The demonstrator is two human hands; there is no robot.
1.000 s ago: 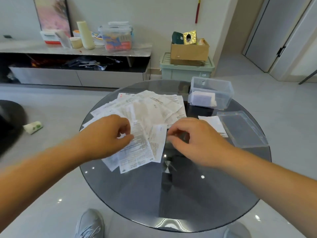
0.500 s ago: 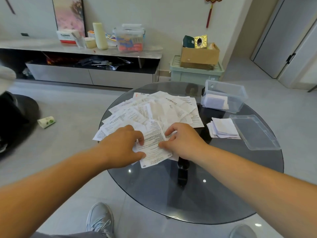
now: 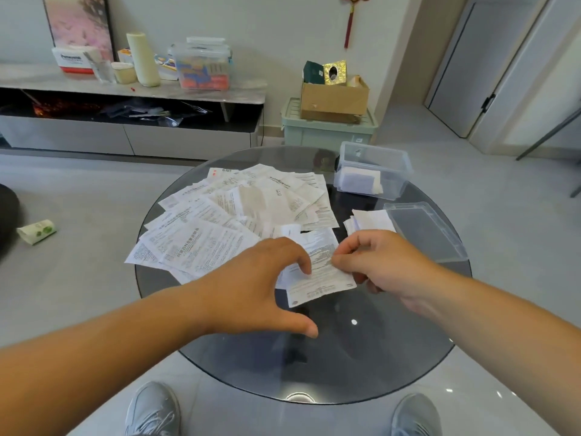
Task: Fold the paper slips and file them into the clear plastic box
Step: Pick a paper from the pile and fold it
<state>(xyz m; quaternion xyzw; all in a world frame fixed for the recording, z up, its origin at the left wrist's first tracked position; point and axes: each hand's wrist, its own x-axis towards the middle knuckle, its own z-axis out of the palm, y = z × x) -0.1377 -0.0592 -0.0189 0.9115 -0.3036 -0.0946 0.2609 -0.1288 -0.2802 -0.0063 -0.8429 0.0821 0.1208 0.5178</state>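
Now farther right than before, one paper slip [image 3: 323,284] sits pinched in my right grip [image 3: 377,262]; my left grip [image 3: 251,284], wide, touches it.

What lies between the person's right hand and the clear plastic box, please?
In the head view, a small stack of folded slips lies on the glass table between the right hand and the clear plastic box.

Round glass table [image 3: 314,366], paper slips [image 3: 239,212], clear plastic box [image 3: 372,169], lid [image 3: 424,229]
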